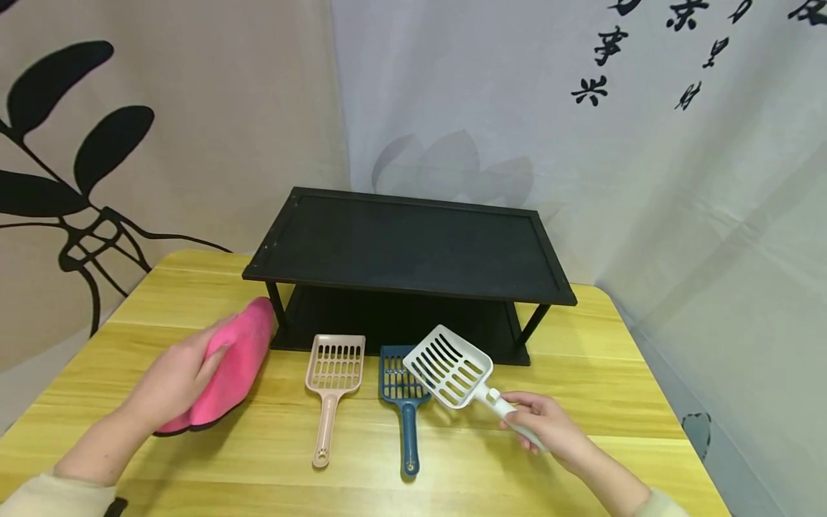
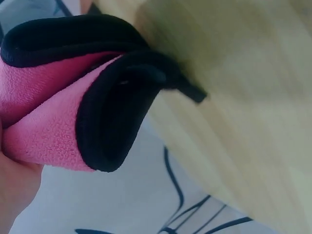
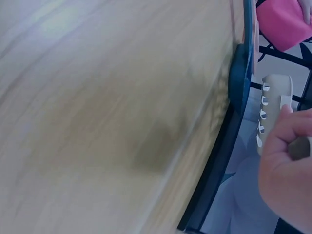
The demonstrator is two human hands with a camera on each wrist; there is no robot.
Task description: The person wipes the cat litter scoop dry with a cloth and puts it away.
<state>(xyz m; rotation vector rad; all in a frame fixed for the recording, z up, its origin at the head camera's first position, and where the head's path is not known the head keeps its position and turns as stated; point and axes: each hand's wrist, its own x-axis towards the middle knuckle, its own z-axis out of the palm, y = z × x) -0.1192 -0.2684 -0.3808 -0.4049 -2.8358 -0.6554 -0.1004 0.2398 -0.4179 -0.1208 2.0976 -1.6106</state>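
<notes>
In the head view my left hand (image 1: 169, 379) grips a folded pink cloth (image 1: 237, 362) with black edging, at the left of the table beside the black rack. The left wrist view shows the cloth's black-edged folds (image 2: 58, 134) close up. My right hand (image 1: 548, 425) holds a white litter scoop (image 1: 479, 393) by its handle, its slotted head tilted above a blue litter scoop (image 1: 409, 431) and covering part of that scoop's head. Left of the blue one, a beige-pink litter scoop (image 1: 327, 420) lies flat on the table. Both lying scoops have their handles toward me.
A black two-tier rack (image 1: 413, 244) stands at the back of the wooden table (image 1: 258, 474), close behind the lying scoops. Behind it hangs a pale curtain (image 1: 452, 93) with dark plant and lettering prints. The table's right edge runs beyond my right hand.
</notes>
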